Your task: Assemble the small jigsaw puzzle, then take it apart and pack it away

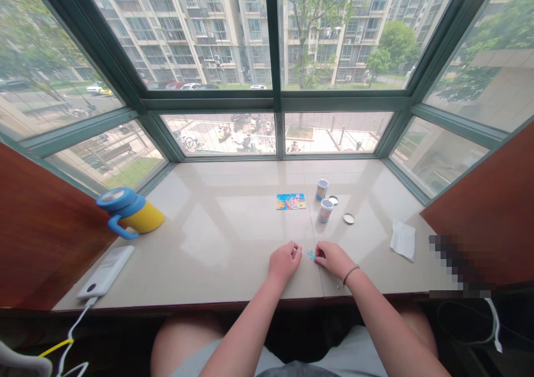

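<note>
Small blue jigsaw pieces (pixel 311 253) lie on the windowsill between my hands. My right hand (pixel 332 259), with a bracelet at the wrist, pinches at the right edge of these pieces. To their left rests my left hand (pixel 285 261), its fingers curled in; whatever they may hold is hidden. Farther back lies a colourful, mostly blue rectangular picture (pixel 291 201), flat on the surface. Two small printed cans (pixel 325 211) stand upright and uncapped to its right. One round lid (pixel 349 218) lies right of the nearer can, another (pixel 333 200) behind it.
A yellow and blue handled mug (pixel 137 213) is on the left, above a white power bank (pixel 105 272) with a cable. A white tissue (pixel 403 241) lies at the right. Green-framed windows (pixel 277 102) enclose the back, and wooden panels flank both sides.
</note>
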Demonstrator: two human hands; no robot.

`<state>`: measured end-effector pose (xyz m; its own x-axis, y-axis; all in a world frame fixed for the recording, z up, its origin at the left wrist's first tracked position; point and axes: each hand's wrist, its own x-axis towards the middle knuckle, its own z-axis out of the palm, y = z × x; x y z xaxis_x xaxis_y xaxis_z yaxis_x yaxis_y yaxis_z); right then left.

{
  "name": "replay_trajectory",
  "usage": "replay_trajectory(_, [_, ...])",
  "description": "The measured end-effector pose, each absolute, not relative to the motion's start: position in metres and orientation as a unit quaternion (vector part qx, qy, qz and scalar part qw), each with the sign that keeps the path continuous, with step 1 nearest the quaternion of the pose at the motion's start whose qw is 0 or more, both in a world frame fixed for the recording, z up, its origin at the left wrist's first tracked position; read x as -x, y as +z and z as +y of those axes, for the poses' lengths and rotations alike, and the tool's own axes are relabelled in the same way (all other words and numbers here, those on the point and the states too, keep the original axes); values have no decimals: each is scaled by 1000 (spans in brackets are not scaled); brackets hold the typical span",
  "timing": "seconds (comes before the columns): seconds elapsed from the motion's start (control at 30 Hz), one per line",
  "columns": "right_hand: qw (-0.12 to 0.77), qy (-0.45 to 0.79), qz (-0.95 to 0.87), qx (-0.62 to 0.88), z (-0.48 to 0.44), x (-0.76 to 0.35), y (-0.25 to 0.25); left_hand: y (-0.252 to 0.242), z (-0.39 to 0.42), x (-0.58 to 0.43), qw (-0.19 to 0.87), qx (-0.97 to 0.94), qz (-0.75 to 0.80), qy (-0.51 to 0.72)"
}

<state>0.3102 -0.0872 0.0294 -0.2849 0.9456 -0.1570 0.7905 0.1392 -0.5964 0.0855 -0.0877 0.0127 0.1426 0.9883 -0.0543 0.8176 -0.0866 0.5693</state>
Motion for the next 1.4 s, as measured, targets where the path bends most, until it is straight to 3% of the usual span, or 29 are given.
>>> replay_trajectory(0.47, [241,344,-672,610,-85,-312,29,8,-87,-86,232,-713,637,179])
replay_trajectory(0.67, [166,362,-677,619,-89,-317,29,6,-87,-86,224,-718,632,186])
replay_trajectory(0.97, [55,259,-704,659,-85,-309,17,16,-89,-88,232,-716,637,167])
replay_trajectory(1.4, [65,232,-782,575,-104,-302,32,18,-89,-87,232,-713,642,161])
